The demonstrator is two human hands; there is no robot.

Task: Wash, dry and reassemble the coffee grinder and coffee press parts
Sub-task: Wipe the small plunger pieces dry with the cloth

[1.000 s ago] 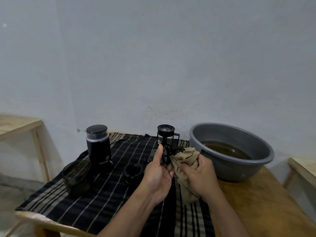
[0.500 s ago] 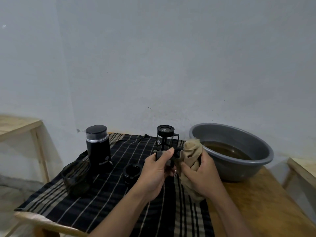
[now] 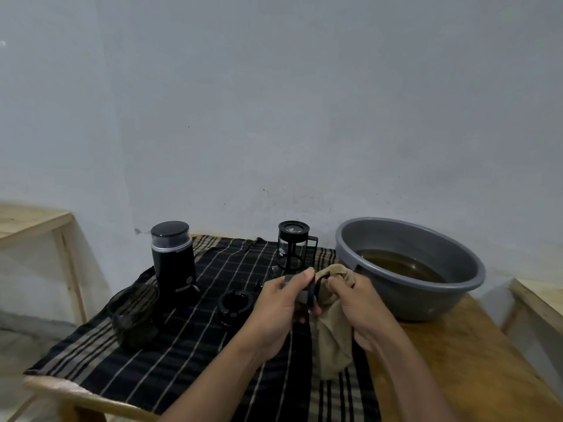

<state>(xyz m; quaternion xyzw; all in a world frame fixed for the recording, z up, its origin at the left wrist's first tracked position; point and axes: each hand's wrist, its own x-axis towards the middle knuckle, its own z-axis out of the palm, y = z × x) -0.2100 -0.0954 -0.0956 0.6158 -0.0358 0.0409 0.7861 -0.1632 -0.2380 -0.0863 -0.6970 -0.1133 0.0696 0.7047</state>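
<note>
Left hand (image 3: 281, 306): fingers and thumb curled round a small black part (image 3: 306, 295), held up off the table in front of the body. Which part it is I cannot tell, as it is dark and mostly covered.

Right hand (image 3: 358, 303): gripping a tan cloth (image 3: 333, 342). One bunch of it is pushed against the part and the rest hangs down to the striped cloth (image 3: 182, 345).

Step in hand, as I judge it: drying. One loose piece is being wiped, and its washing seems to be done.

On the striped cloth:
- A black ring piece (image 3: 235, 304) lies flat just left of the left hand.
- A dark see-through cup (image 3: 134, 315) sits further left, apparently on its side.
- The coffee grinder (image 3: 172, 257) stands upright behind the cup with its cap on.
- The coffee press (image 3: 292, 248) stands upright behind the hands.

To the right, a grey basin (image 3: 426, 303) holding brownish water stands on the bare wooden table (image 3: 457, 360).

Next move, my reading:
- Turn the part in the left fingers so the cloth reaches its inner faces.
- Keep the pinch firm, since damp plastic may slip.
- Set it down near the ring piece, away from the basin.

Loose pieces lie about, so reassembly is not yet done
</note>
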